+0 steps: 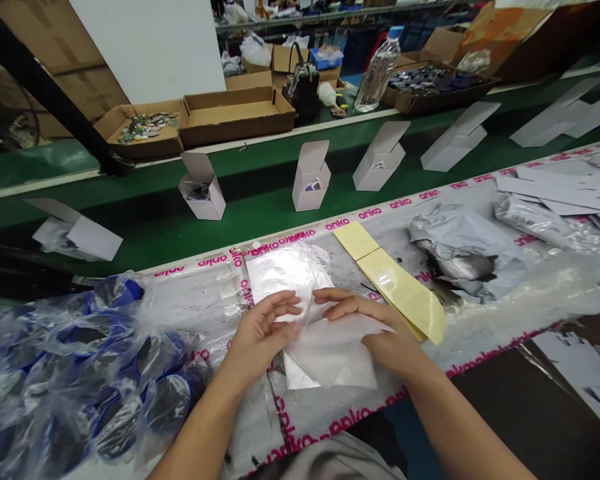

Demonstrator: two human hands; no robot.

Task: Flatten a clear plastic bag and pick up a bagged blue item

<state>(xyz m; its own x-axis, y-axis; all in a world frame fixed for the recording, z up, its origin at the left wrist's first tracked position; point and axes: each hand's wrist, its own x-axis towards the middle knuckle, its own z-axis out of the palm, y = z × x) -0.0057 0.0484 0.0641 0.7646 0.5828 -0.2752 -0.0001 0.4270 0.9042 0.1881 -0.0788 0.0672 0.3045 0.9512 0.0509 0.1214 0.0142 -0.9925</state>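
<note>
Five white cartons on the green belt, one water bottle, two yellow sheets

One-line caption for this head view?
Left hand and right hand hold a clear plastic bag beside yellow sticker sheets.

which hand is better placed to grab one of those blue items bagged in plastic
Left. The left hand is nearer the bagged blue items; the right hand is farther away. Both hold the clear plastic bag.
</note>
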